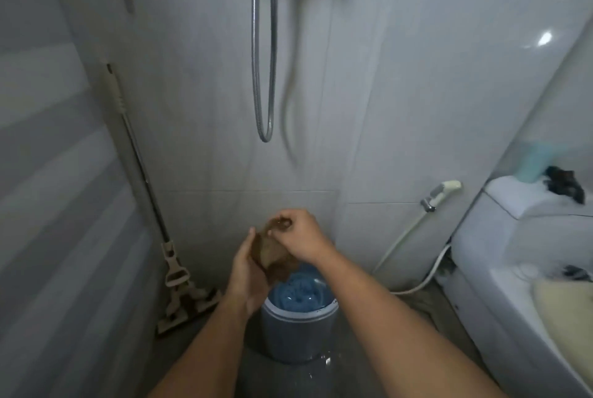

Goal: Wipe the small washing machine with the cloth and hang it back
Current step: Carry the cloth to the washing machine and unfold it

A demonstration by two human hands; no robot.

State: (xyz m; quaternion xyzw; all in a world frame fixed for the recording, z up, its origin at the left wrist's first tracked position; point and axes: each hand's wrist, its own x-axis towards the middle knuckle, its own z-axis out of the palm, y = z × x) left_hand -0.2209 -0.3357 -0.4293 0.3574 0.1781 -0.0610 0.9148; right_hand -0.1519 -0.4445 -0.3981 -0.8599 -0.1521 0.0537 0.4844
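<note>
A small grey washing machine [298, 333] with a blue inner tub stands on the floor against the tiled wall, below my hands. I hold a brown cloth [272, 258] above its open top with both hands. My left hand [248, 272] grips the cloth's lower left side. My right hand [300, 234] pinches its upper edge with curled fingers. The cloth hangs bunched between them and hides part of the tub's rim.
A beige mop [173, 272] leans in the left corner. A shower hose [264, 76] hangs on the wall above. A bidet sprayer [441, 194] with its white hose is mounted at the right. A white toilet [526, 253] stands at the far right.
</note>
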